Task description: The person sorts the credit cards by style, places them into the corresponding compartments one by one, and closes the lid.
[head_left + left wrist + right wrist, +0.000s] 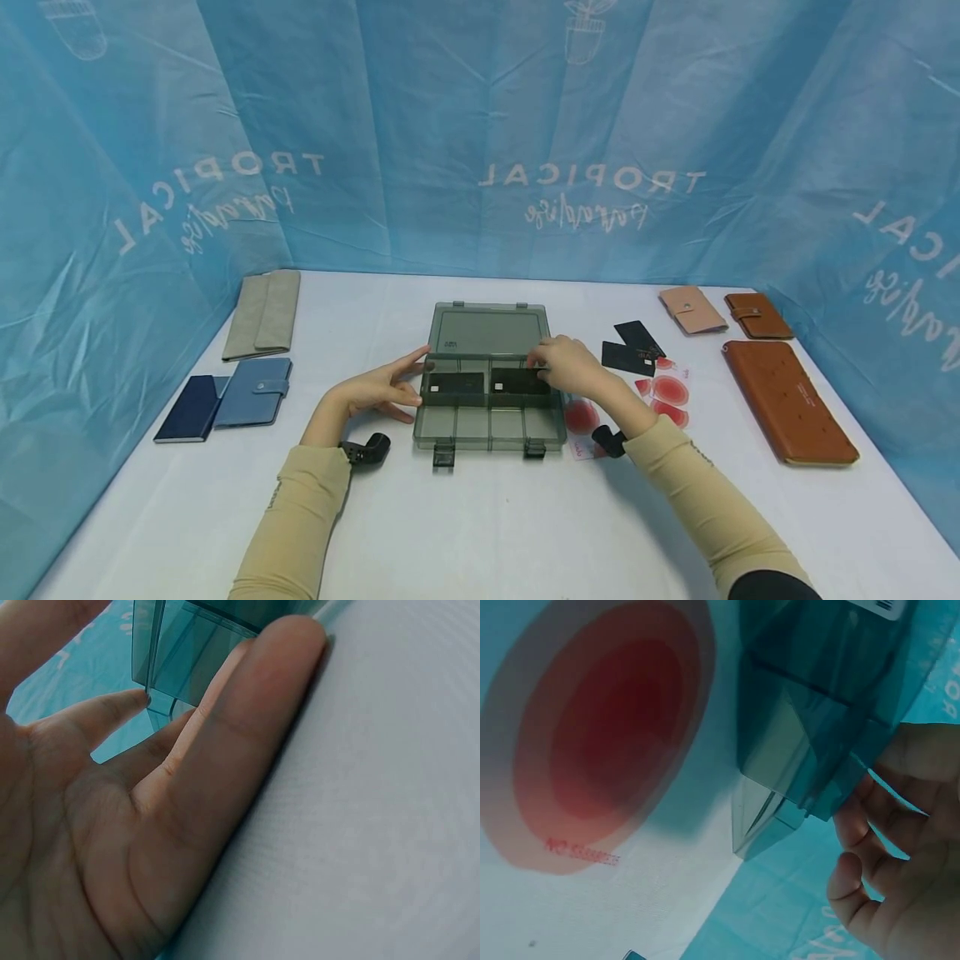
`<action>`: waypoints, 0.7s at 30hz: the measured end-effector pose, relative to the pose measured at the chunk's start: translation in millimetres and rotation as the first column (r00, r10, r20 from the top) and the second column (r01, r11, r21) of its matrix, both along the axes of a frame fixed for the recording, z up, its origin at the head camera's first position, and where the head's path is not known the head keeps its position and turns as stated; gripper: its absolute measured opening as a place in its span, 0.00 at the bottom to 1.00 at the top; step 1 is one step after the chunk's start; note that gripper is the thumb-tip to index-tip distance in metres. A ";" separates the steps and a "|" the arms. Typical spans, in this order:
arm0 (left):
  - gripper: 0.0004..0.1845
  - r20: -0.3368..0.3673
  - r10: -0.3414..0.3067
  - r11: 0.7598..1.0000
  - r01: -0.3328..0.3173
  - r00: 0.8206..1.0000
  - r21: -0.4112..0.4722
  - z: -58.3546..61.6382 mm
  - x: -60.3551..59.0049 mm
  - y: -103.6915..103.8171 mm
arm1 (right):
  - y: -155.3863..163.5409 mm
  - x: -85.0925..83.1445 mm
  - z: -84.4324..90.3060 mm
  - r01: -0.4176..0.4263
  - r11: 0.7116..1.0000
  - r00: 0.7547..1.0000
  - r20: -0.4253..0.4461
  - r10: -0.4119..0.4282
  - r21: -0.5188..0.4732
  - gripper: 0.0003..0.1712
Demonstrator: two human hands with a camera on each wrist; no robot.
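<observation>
Two hands work at the box (489, 392) on the surface (480, 517). Right hand (572, 367) pinches a black card (519, 382) into a slot; left hand (378, 390), fingers straight, steadies the box. One card (455, 385) is in. More cards (632, 348) wait nearby.

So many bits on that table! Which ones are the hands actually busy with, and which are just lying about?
In use:
- smoky plastic organiser box, lid open
- two black cards in its compartments
- left hand at the box's left wall
- right hand on the right-hand card

Lying about:
- tan wallets
- pink wallet
- blue wallets
- grey pouch
- red-spotted cards
- loose black cards
</observation>
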State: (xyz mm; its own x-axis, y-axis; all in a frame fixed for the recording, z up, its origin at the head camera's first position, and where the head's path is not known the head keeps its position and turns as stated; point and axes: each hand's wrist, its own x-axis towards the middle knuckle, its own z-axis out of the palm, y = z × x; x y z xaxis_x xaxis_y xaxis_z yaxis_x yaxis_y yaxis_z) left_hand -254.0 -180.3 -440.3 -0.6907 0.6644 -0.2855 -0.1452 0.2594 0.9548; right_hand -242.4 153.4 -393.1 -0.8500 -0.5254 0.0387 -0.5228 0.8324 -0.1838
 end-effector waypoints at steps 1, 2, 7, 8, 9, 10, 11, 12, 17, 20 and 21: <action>0.53 -0.007 -0.005 1.000 0.005 1.000 0.002 -0.2 0.1 -0.1 | -0.6 0.0 -0.8 -0.001 1.000 1.000 -0.012 0.001 0.020 0.07; 0.53 -0.015 -0.012 1.000 0.012 1.000 0.006 -0.4 0.2 -0.1 | -1.1 -0.2 -1.5 -0.003 0.999 1.000 -0.024 0.004 0.040 0.07; 0.53 -0.048 -0.041 0.999 0.042 0.998 0.020 -2.1 0.1 -1.2 | -1.7 -0.1 -2.5 -0.010 0.995 0.999 -0.051 0.015 0.103 0.09; 0.53 -0.044 -0.035 0.999 0.036 0.998 0.016 -2.0 0.1 -1.0 | -1.2 -0.2 -2.3 -0.017 0.994 0.998 -0.053 0.023 0.111 0.09; 0.53 -0.039 -0.029 1.000 0.029 0.999 0.011 -1.9 0.0 -0.9 | -0.6 -0.5 -1.9 -0.025 0.993 0.998 -0.054 0.031 0.112 0.09; 0.53 -0.033 -0.021 1.000 0.022 0.999 0.007 -1.6 0.1 -0.6 | 0.5 -0.9 -1.4 -0.034 0.994 0.998 -0.049 0.040 0.107 0.09; 0.54 -0.020 -0.007 1.000 0.007 1.000 0.000 -1.1 0.1 0.0 | 2.2 -1.6 -1.1 -0.045 0.995 0.998 -0.042 0.049 0.092 0.09; 0.54 -0.012 0.003 1.000 -0.003 1.000 -0.003 -0.8 0.1 0.4 | 4.4 -2.6 -0.7 -0.059 0.996 0.997 -0.035 0.062 0.071 0.09; 0.52 0.010 0.024 1.000 -0.023 1.000 -0.006 -0.5 -0.2 1.5 | 23.5 -12.0 1.4 -0.099 0.986 0.995 0.017 0.102 -0.134 0.09; 0.52 0.014 0.026 1.000 -0.026 1.000 -0.009 -1.1 -0.5 1.3 | 39.0 -19.3 2.3 -0.044 0.964 0.995 0.072 0.065 -0.261 0.10; 0.52 0.015 0.026 1.000 -0.026 1.000 -0.010 -1.4 -0.6 1.3 | 44.4 -21.1 2.6 -0.012 0.956 0.994 0.097 0.042 -0.292 0.10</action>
State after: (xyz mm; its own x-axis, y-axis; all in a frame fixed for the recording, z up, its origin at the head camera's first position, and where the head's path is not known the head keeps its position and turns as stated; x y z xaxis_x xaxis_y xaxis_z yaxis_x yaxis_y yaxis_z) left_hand -254.6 -179.1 -441.7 -0.7033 0.6434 -0.3025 -0.1669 0.2642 0.9499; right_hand -263.5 197.8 -390.5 -0.8428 -0.5272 0.1080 -0.5108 0.7205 -0.4690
